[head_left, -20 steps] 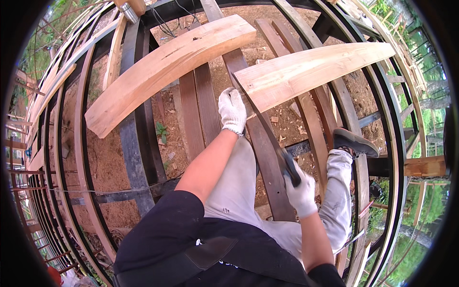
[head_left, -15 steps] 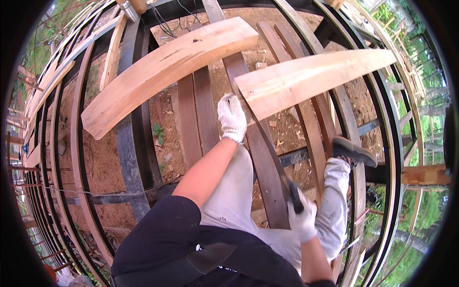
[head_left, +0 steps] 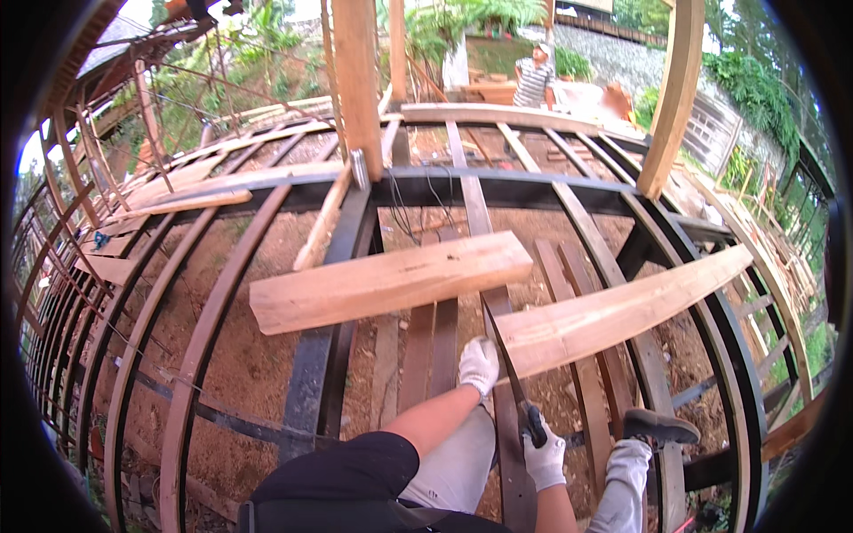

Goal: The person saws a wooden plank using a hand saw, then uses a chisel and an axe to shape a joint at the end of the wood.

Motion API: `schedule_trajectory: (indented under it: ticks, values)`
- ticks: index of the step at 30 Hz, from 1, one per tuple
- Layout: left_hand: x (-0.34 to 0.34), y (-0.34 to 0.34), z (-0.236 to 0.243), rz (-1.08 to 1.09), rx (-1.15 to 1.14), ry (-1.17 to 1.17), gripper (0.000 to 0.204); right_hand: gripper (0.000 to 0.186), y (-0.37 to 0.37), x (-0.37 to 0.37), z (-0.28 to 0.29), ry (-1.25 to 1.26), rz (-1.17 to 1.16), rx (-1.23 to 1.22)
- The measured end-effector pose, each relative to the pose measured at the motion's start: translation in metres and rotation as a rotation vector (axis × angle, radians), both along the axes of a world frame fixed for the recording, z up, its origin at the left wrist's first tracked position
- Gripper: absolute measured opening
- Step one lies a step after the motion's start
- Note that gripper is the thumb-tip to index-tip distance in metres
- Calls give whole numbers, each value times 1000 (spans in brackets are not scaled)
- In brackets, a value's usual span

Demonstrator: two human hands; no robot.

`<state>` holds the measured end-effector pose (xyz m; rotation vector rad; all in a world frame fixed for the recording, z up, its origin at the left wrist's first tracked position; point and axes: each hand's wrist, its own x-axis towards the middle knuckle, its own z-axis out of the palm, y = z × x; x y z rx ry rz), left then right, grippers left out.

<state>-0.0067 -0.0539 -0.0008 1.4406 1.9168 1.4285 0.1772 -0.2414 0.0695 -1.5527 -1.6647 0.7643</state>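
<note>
My left hand [head_left: 480, 364], in a white glove, sits with curled fingers against the near end of a pale wooden plank [head_left: 622, 311] that lies slanted across the dark steel joists. My right hand [head_left: 544, 455], also gloved, grips the black handle of a handsaw [head_left: 514, 382]. The saw's blade runs up along the plank's cut end, just right of my left hand. My shoe [head_left: 662, 428] rests on a joist to the right. My knees and light trousers fill the lower middle.
A second, thicker pale plank [head_left: 391, 280] lies across the joists [head_left: 320, 355] to the left, with bare earth showing below through the gaps. Wooden posts [head_left: 357, 80] stand at the far side. Another person [head_left: 533, 75] stands beyond the frame near stacked timber.
The view has tilted upward, bringing the posts, the far edge and the other person into sight. Both hands stay at the plank's end and on the saw.
</note>
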Motion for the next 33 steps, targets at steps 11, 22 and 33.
schedule_trajectory:
  ticks: [11,22,33]
  values:
    - [-10,-47,41,-202,-428,119,73,61,3,15,-36,60,-31,-12]
    - [11,-118,26,-579,-602,399,58,59,4,18,-40,94,-45,-56]
    - [15,-118,25,-580,-617,477,58,63,0,22,-29,27,-51,-85]
